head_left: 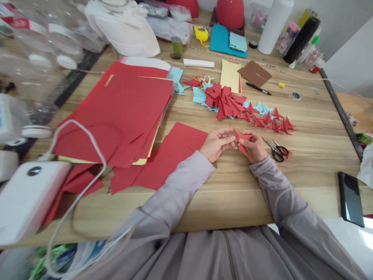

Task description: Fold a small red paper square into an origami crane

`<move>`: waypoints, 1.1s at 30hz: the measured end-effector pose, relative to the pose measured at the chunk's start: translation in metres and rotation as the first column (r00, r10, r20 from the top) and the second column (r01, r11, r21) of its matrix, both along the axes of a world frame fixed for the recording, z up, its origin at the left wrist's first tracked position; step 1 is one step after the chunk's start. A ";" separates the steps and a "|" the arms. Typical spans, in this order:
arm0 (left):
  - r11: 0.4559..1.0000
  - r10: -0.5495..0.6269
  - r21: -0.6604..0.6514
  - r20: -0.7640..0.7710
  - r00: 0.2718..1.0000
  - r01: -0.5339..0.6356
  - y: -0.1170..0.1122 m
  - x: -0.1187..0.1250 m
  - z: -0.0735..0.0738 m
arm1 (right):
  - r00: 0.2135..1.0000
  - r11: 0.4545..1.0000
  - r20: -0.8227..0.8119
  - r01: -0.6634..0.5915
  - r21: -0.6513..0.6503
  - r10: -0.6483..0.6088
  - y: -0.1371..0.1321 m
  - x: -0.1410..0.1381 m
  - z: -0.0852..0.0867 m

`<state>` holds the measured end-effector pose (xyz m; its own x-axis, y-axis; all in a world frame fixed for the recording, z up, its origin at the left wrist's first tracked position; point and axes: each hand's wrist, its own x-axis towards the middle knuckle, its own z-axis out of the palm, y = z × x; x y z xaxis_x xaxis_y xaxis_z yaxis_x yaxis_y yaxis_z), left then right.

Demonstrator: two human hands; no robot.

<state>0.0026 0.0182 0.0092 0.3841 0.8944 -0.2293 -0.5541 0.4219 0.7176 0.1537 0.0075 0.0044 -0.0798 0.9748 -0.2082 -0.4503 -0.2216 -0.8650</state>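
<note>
Between my two hands, just above the table, is a small folded red paper piece [242,137] with pointed arms. My left hand [217,143] pinches it from the left with thumb and fingers. On the other side my right hand [254,146] grips its right part, the thumb lying on the paper. Behind my hands lies a heap of red folded paper pieces [223,102] over some light blue ones. A row of small pointed red paper figures [268,122] and blue paper figures [262,109] runs to the right of it. Scissors [278,151] rest beside my right hand.
At left is a stack of large red sheets [122,112], with cut red sheets [171,155] nearer me. A white device [32,198] with a cable stands front left. A phone [350,198] lies at the right edge; a white bottle [275,27] stands at the back.
</note>
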 end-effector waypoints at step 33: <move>0.989 0.088 0.128 -0.151 0.985 -0.068 -0.004 0.005 0.001 | 0.996 0.998 0.071 -0.058 0.023 0.056 -0.002 -0.001 -0.003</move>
